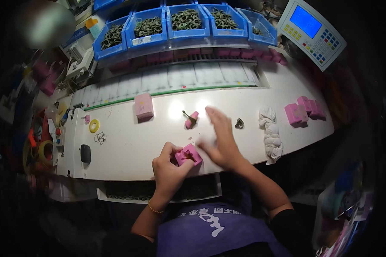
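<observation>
My left hand (168, 168) grips a small pink block (194, 150), rubbery like a mould, with a hollow in its upper side. It is held just above the table's near edge. To its right, my right hand (222, 143) hovers with fingers apart and holds nothing; thumb and fingertips are smeared by motion. Beyond the hands lies a pink piece (194, 116) with a dark green stemmed part on it. A small dark green ring-like piece (239, 124) rests right of my right hand. Small pink crumbs (190, 138) are scattered between the two hands.
A closed pink block (144, 107) stands at the left, several more (297, 114) at the right near a twisted white cloth (270, 135). Blue bins (186, 32) of dark green pieces line the back. Yellow tape (94, 125) and a dark mouse-shaped object (85, 153) lie left.
</observation>
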A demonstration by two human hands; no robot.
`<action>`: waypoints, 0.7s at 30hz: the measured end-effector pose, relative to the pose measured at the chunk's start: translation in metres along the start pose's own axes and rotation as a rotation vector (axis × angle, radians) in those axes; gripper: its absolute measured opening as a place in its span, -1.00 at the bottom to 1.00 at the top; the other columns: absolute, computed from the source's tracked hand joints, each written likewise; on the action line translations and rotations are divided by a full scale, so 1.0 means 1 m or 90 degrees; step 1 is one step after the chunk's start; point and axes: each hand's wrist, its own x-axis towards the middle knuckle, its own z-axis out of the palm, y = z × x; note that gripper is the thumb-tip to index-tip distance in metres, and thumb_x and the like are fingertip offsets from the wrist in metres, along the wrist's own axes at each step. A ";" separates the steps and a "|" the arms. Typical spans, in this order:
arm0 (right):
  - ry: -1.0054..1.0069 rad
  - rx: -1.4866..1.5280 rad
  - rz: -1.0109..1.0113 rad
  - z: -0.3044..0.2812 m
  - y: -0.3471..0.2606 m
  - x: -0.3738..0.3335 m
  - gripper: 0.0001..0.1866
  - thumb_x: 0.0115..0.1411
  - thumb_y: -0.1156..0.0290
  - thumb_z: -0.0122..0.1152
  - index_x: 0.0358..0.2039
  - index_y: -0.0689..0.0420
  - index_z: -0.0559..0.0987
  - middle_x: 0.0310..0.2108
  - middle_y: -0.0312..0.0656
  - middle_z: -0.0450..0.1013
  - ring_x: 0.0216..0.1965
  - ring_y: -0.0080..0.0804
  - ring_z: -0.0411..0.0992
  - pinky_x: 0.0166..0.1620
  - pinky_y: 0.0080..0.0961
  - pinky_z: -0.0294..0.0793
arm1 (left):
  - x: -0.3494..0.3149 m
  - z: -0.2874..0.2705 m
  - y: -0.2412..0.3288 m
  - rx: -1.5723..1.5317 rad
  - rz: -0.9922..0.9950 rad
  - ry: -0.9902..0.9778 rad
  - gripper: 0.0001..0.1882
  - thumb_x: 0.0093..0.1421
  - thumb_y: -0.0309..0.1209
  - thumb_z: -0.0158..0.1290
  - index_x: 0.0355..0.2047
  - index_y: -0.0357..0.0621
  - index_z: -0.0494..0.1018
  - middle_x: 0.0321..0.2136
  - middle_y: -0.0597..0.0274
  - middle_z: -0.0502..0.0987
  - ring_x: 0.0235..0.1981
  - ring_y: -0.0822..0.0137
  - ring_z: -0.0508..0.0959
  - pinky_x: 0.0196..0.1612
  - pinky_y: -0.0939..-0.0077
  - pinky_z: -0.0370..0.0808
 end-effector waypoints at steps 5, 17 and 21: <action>-0.183 -0.015 -0.120 0.008 -0.013 -0.027 -0.41 0.29 0.21 0.16 0.31 0.01 0.35 0.31 -0.06 0.21 0.14 -0.08 0.26 0.25 -0.17 0.18 | 0.010 0.009 -0.005 -0.096 -0.026 0.004 -0.77 0.05 -0.44 0.26 -0.51 -0.29 0.41 -0.74 0.27 0.48 -0.70 0.57 0.41 -0.58 0.58 0.37; -0.127 -0.293 0.018 0.001 0.019 0.005 -0.49 0.42 0.19 -0.18 0.30 0.11 0.36 0.46 -0.10 0.00 0.49 -0.05 -0.23 0.43 0.06 -0.47 | 0.032 -0.026 0.005 0.334 0.345 -0.301 -0.05 0.02 -0.13 0.36 0.37 0.03 0.14 0.26 0.14 0.37 0.41 0.08 0.06 0.43 -0.05 -0.31; -0.162 -0.280 0.003 0.005 0.029 0.009 -0.49 0.43 0.16 -0.20 0.30 0.07 0.37 0.48 -0.14 -0.05 0.51 -0.07 -0.29 0.43 0.13 -0.52 | 0.047 -0.021 -0.001 0.363 0.330 -0.352 0.14 -0.03 0.12 0.28 0.45 -0.01 0.00 0.22 0.21 0.44 0.42 0.10 0.08 0.42 -0.15 -0.44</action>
